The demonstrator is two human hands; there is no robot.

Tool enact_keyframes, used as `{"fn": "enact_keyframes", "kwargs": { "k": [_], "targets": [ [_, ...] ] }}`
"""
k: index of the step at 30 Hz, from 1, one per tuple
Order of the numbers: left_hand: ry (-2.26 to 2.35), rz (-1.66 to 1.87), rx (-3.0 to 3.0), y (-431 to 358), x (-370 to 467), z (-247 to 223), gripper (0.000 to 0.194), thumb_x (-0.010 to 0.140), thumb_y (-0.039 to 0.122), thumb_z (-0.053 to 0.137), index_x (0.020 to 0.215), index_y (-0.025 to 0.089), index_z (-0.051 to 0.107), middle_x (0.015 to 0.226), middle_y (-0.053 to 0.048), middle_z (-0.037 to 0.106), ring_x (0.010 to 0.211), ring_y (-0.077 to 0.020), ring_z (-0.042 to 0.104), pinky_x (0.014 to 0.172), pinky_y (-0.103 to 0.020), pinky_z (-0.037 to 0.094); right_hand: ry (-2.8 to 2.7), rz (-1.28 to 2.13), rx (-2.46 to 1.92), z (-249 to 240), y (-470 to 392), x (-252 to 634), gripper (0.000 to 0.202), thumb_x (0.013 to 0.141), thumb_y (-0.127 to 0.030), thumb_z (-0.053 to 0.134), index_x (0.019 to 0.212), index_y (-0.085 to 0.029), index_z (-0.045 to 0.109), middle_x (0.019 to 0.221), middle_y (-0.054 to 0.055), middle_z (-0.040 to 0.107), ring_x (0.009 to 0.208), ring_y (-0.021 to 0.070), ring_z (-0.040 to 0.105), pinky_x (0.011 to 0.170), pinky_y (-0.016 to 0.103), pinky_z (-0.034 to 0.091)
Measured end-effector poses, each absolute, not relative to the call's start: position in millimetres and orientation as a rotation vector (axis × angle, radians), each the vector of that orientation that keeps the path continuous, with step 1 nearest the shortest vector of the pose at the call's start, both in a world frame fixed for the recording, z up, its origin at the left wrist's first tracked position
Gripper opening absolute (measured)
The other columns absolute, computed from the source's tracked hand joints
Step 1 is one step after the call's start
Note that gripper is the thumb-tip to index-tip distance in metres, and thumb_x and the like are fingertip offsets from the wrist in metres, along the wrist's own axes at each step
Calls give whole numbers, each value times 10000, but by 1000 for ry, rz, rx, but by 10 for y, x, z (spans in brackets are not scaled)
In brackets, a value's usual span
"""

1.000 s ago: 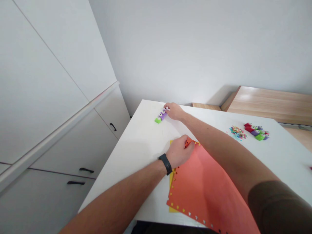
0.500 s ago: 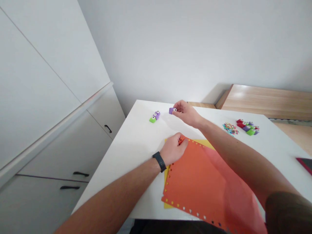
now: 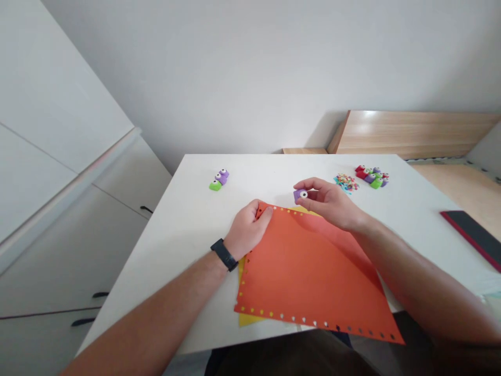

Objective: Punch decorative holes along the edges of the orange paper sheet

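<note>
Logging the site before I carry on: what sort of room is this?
Probably a bedroom or similar room at home: a wooden bed-like frame stands behind the white table, with pale fitted cabinets alongside.

White table [image 3: 176, 224] with yellow sheet [image 3: 249, 318], googly-eyed blocks [image 3: 221, 179], colourful bits [image 3: 346, 183].

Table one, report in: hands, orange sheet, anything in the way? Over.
Left hand gripping orange sheet at far corner. Right hand holding purple piece by its far edge. Yellow sheet underneath, partly showing. Over.
</note>
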State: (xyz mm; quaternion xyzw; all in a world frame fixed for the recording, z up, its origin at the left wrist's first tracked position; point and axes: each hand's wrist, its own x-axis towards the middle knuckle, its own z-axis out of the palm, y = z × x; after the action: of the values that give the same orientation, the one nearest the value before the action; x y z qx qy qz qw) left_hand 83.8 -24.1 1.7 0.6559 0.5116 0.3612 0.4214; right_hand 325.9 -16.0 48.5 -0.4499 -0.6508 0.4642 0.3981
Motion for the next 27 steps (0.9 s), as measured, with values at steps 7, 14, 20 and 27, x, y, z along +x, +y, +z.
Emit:
{"fn": "enact_keyframes", "kwargs": {
  "k": [7, 14, 20, 27],
  "targets": [
    [1277, 916, 1570, -258, 840, 59, 274, 933, 474, 590, 916, 209, 657, 761, 0, 658, 698, -177, 597, 605, -278, 448, -1634, 1181, -1170, 399, -205, 3422, 329, 878, -380, 737, 1148, -223, 633, 994, 26, 647, 854, 151, 585, 783, 318, 492],
    [1273, 870, 1547, -256, 833, 70, 290, 978, 495, 549, 913, 217, 602, 768, 14, 644, 680, -153, 581, 601, -256, 436, -1502, 1333, -1130, 418, -223, 3475, 395, 866, -360, 763, 1201, -244, 589, 1057, 42, 665, 876, 164, 639, 756, 322, 508],
    [1249, 875, 1506, -268, 834, 92, 297, 969, 503, 569, 935, 212, 622, 814, -6, 680, 724, -168, 615, 624, -261, 462, -1403, 1476, -1057, 406, -230, 3496, 336, 860, -335, 759, 1167, -229, 673, 1030, 45, 685, 820, 146, 587, 732, 302, 470],
    [1276, 888, 1521, -259, 823, 90, 305, 949, 513, 595, 938, 212, 644, 829, -18, 685, 757, -188, 625, 638, -271, 483, -1320, 1505, -1051, 416, -215, 3507, 354, 857, -347, 779, 1176, -235, 675, 1034, 47, 695, 846, 147, 600, 724, 290, 466]
  ]
}}
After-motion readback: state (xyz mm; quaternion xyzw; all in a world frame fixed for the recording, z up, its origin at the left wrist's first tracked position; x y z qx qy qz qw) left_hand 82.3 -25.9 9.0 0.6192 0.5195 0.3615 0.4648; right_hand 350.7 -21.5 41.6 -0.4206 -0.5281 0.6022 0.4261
